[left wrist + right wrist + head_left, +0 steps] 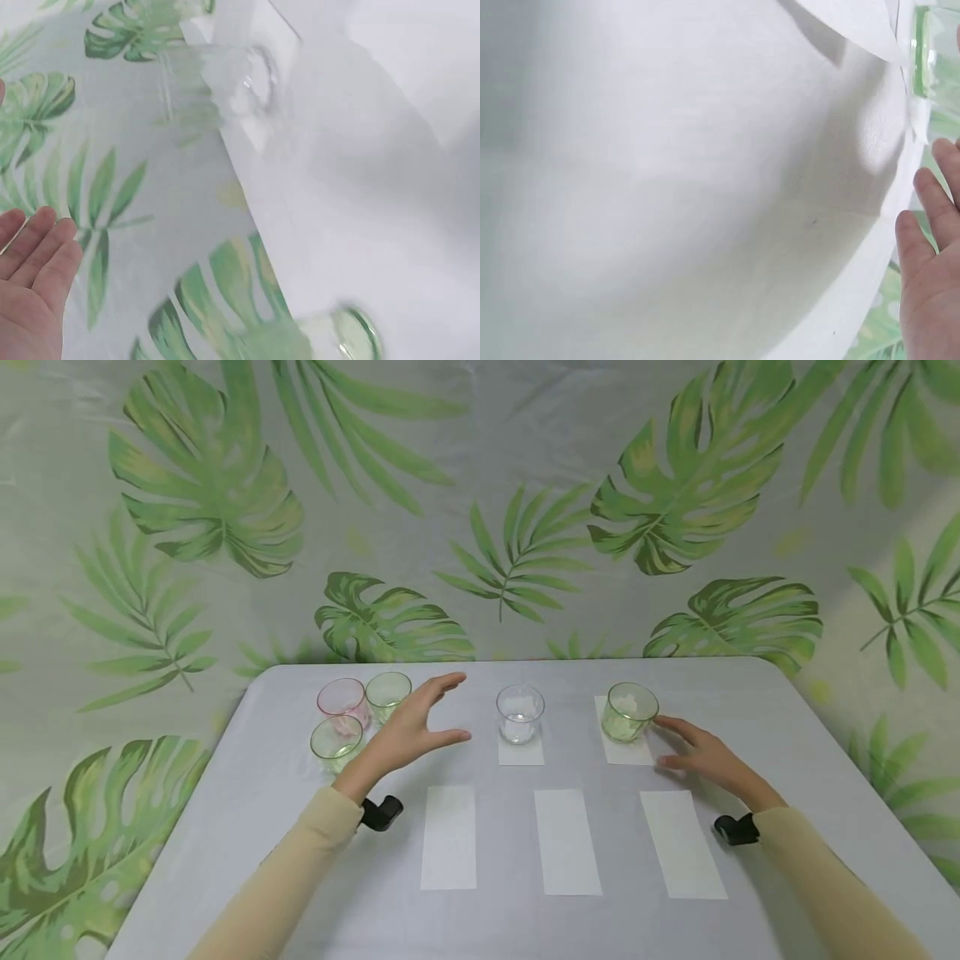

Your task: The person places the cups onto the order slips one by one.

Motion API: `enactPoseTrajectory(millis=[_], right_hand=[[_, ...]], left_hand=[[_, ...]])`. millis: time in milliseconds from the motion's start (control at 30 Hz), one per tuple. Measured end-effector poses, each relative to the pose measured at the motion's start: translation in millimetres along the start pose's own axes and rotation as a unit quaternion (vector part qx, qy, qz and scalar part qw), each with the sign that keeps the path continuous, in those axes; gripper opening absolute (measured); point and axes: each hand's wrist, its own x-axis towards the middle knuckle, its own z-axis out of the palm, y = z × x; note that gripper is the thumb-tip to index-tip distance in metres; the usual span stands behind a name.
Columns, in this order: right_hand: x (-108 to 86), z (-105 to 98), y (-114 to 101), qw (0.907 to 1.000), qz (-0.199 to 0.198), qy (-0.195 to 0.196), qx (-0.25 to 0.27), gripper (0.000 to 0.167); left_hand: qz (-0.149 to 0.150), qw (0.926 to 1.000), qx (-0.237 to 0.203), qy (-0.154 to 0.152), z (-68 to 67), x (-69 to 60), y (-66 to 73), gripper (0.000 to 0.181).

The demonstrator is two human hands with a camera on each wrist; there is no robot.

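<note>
In the head view, my left hand (pixel 405 727) is in the air with thumb and fingers spread, holding nothing, between a group of cups and a clear cup (pixel 520 717). Beside it at the left stand a pink cup (pixel 345 702), a green cup (pixel 388 693) and another green cup (pixel 337 742). My right hand (pixel 708 760) is just right of a green cup (pixel 628 717) on a white paper; its fingertips are at the cup's side, and whether they touch it I cannot tell. The left wrist view shows my left fingers (pixel 45 247) extended; the right wrist view, my right fingers (pixel 930 202) apart.
Three white paper strips lie nearer on the white table (pixel 262 893): a left one (pixel 449 837), a middle one (pixel 567 843) and a right one (pixel 683 845). The clear cup stands on another paper (pixel 521 755). Behind the table hangs a leaf-patterned cloth (pixel 525 468).
</note>
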Motion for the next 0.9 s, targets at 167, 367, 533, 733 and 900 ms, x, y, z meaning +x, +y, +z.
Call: enactPoseTrajectory(millis=[167,367,533,733,900], right_hand=[[-13.0,0,-2,0.9998,0.002,-0.005,0.02,0.072],[-31.5,3,-1,0.9996,-0.015,0.0,0.025,0.067],[-47.5,6,-2,0.9994,-0.024,0.007,0.026,0.065],[-65.7,11,-2,0.9993,-0.027,0.015,0.022,0.064],[-78.1,18,-5,0.9992,-0.026,0.015,0.027,0.064]], left_hand=[[-0.033,0.9993,-0.004,0.019,-22.3,-34.0,-14.5,0.077],[-0.072,0.9956,0.018,0.056,-46.7,-71.2,-32.0,0.078],[-0.103,0.9901,0.039,0.087,-60.7,-98.5,-51.9,0.076],[-0.131,0.9815,0.072,0.12,-70.4,-120.5,-73.2,0.078],[-0.167,0.977,0.059,0.119,-73.1,-131.0,-84.7,0.079]])
